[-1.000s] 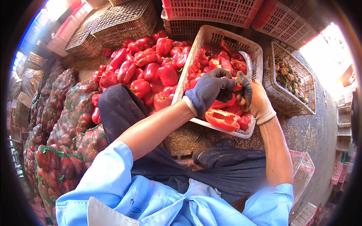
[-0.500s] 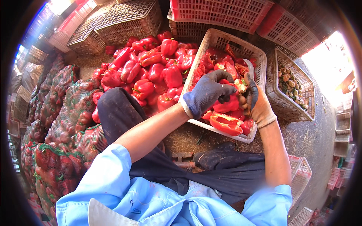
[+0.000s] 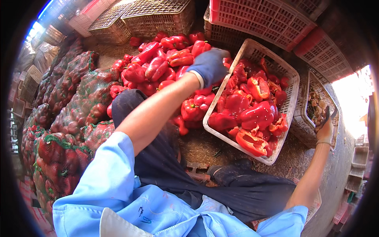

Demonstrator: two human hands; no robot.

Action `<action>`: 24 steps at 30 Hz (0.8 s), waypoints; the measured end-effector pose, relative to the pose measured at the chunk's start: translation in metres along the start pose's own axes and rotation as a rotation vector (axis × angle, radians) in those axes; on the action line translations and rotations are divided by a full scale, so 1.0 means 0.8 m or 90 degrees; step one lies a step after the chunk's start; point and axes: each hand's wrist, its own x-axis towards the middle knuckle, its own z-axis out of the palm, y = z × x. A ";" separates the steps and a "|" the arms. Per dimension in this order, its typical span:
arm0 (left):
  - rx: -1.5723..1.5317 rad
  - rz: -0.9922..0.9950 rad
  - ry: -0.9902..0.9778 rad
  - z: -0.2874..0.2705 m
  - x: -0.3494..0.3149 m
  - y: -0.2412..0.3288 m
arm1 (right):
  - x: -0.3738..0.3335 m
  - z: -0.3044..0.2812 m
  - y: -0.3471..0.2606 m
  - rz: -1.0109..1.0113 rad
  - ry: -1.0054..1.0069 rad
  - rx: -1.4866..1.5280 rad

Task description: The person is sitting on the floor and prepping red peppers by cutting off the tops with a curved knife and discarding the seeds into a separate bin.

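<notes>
My left hand (image 3: pixel 209 68), in a blue glove, reaches over the pile of whole red bell peppers (image 3: pixel 157 68), just left of the crate rim. Its fingers are blurred and partly hidden, so I cannot tell whether it grips a pepper. My right hand (image 3: pixel 325 128), in a tan glove with dark fingers, is over the crate of pepper cores (image 3: pixel 333 145) at the right. Its finger grip is unclear, and I cannot make out the curved knife there. Between the hands stands a white crate (image 3: pixel 290 136) of opened red pepper pieces (image 3: pixel 256 116).
Mesh sacks (image 3: pixel 81 100) full of red peppers line the left side. Slatted crates (image 3: pixel 158 19) stand at the back, with a red and white crate (image 3: pixel 262 21) beside them. My bent legs (image 3: pixel 237 197) are in front of the white crate.
My hands have parted. The left went left to the whole peppers; the right moved from the white crate to the crate of cores. The pepper core and curved knife seen earlier no longer show.
</notes>
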 end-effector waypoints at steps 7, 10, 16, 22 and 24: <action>0.239 0.016 -0.336 0.113 -0.014 -0.186 | -0.070 0.102 0.070 -0.193 0.009 -0.323; 0.255 -0.027 -0.429 0.101 0.006 -0.109 | -0.114 0.124 0.063 -0.179 0.054 -0.409; 0.318 -0.066 -0.560 0.040 0.003 -0.078 | -0.139 0.147 0.072 -0.200 0.054 -0.394; 0.315 -0.102 -0.633 0.049 -0.003 -0.101 | -0.136 0.138 0.075 -0.200 0.016 -0.333; 0.320 -0.119 -0.652 0.051 -0.002 -0.098 | -0.137 0.137 0.074 -0.210 0.002 -0.403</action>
